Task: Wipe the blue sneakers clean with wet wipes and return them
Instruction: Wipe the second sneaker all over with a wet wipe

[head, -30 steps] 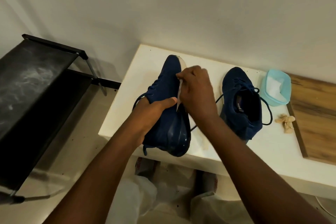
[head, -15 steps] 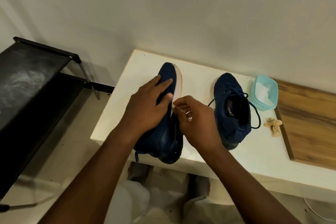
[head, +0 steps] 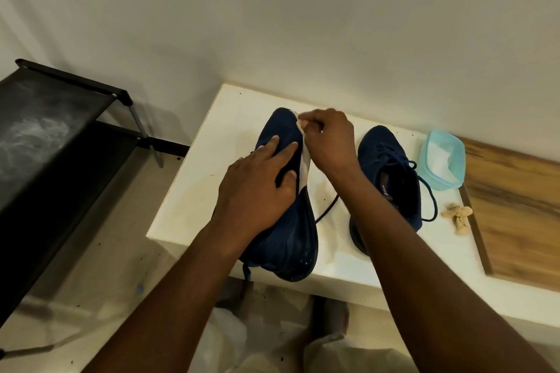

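Left hand (head: 257, 185) lies flat, fingers straight, on the knit blue sneaker (head: 285, 239); right hand (head: 328, 139) pinches a crumpled wet wipe (head: 300, 126) at its toe.

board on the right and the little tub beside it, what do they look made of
Board: looks like wood or wood-look laminate, matte, with brown grain streaks. Tub: seems to be thin translucent plastic, pale blue and smooth, with something white showing through.
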{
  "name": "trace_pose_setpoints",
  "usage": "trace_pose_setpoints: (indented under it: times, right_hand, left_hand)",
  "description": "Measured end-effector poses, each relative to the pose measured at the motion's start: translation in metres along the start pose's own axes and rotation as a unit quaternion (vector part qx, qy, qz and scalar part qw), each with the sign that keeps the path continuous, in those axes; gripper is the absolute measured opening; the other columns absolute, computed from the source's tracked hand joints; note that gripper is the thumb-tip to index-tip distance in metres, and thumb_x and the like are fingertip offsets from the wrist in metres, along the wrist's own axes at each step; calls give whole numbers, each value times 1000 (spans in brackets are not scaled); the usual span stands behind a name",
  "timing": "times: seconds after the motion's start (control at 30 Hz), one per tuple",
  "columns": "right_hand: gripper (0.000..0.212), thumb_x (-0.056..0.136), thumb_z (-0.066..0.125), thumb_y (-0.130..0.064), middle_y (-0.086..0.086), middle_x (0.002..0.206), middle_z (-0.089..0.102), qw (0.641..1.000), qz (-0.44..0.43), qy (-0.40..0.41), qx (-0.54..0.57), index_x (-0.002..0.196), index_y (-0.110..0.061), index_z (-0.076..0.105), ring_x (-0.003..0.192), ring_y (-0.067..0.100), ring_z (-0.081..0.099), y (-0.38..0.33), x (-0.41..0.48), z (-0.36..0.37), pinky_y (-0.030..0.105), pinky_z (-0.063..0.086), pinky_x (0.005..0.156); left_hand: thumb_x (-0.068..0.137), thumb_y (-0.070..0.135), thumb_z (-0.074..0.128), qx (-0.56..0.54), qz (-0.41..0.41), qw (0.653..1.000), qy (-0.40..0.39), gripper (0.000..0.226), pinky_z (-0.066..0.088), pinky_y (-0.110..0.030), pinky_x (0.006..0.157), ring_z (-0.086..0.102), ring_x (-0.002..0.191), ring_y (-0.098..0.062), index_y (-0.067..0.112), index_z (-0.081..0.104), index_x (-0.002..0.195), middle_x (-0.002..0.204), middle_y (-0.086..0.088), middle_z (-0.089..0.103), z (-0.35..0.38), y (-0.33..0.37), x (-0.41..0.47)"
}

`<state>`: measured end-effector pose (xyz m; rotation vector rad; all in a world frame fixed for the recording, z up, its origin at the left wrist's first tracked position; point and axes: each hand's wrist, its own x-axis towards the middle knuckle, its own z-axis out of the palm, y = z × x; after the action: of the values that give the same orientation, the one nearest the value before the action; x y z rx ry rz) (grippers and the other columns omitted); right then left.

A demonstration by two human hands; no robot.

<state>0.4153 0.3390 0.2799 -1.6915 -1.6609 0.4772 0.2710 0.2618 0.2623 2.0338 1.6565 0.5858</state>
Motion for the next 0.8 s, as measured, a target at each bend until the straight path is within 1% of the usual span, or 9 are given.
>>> trace_pose_setpoints:
  times: [0.13, 0.23, 0.3, 0.37, 0.47, 0.53, 0.63, 0.7, 0.8]
  right_hand:
    - [18, 95, 60, -12, -3, 99, 65, 998, -13, 43, 50, 103, -17, 76, 89, 3, 62, 9, -47, -4, 12, 48, 80]
    - [22, 91, 58, -5, -4, 93, 67, 998, -23, 46, 31, 95, -16, 77, 80, -1, 59, 6, -17, 1, 3, 41, 75]
    - [22, 88, 58, -2, -1, 92, 72, 999, -33, 5, 5, 91, -12, 78, 82, 3, 60, -3, 21, 6, 5, 42, 77]
    - [21, 86, 59, 1, 4, 95, 75, 996, -46, -67, -38, 89, -8, 78, 91, 13, 65, -13, 58, 13, 17, 47, 81]
    - [20, 85, 60, 2, 6, 97, 75, 981, -36, -166, -98, 90, -7, 78, 97, 16, 66, -14, 91, 25, 20, 47, 79]
    - [23, 82, 60, 4, 5, 95, 75, 987, -31, -125, -98, 89, -8, 78, 93, 16, 67, -6, 96, 24, 24, 51, 80]
    - [24, 81, 59, 3, -1, 85, 75, 1000, -14, 6, 23, 87, -11, 78, 76, 9, 67, -3, 89, -1, 26, 55, 73]
    - [21, 85, 62, 0, -3, 83, 74, 997, -41, -39, 50, 91, -11, 78, 74, 9, 68, -11, 75, -16, 22, 54, 70]
    - [20, 88, 63, -1, -1, 93, 73, 985, -77, -136, -77, 94, -11, 79, 87, 10, 65, -19, 48, -10, 19, 47, 79]
  left_hand:
    - [104, 41, 41, -12, -12, 1000, -12, 55, 28, -45, 120, 29, 150, -20, 42, 26, 156, 168, 8, 18, -1, -2, -1]
    - [102, 41, 42, -7, -10, 1000, -6, 54, 30, -47, 120, 32, 149, -21, 41, 30, 155, 167, 7, 21, 1, 0, 0]
    - [102, 41, 43, -6, -15, 1000, -5, 54, 31, -48, 119, 33, 148, -22, 41, 32, 155, 166, 7, 23, 4, 0, 1]
    - [102, 43, 43, -4, -21, 1000, -8, 54, 32, -48, 119, 33, 148, -22, 41, 32, 154, 166, 7, 23, 4, -1, 1]
    - [103, 44, 43, -4, -32, 999, -15, 53, 30, -48, 120, 31, 150, -21, 40, 31, 155, 167, 9, 20, 3, -3, 2]
    - [103, 43, 43, -17, -38, 999, -18, 54, 28, -47, 121, 28, 151, -19, 41, 30, 155, 167, 10, 18, 2, -4, 0]
    - [103, 43, 43, -35, -39, 998, -19, 54, 26, -47, 122, 24, 152, -16, 42, 29, 156, 167, 12, 16, 0, -5, -3]
    - [103, 43, 43, -33, -37, 999, -19, 54, 26, -48, 122, 25, 151, -18, 42, 29, 156, 167, 11, 17, -1, -5, -3]
    - [103, 42, 44, -30, -42, 999, -14, 54, 27, -49, 121, 29, 150, -20, 40, 32, 155, 167, 9, 20, 0, -5, -2]
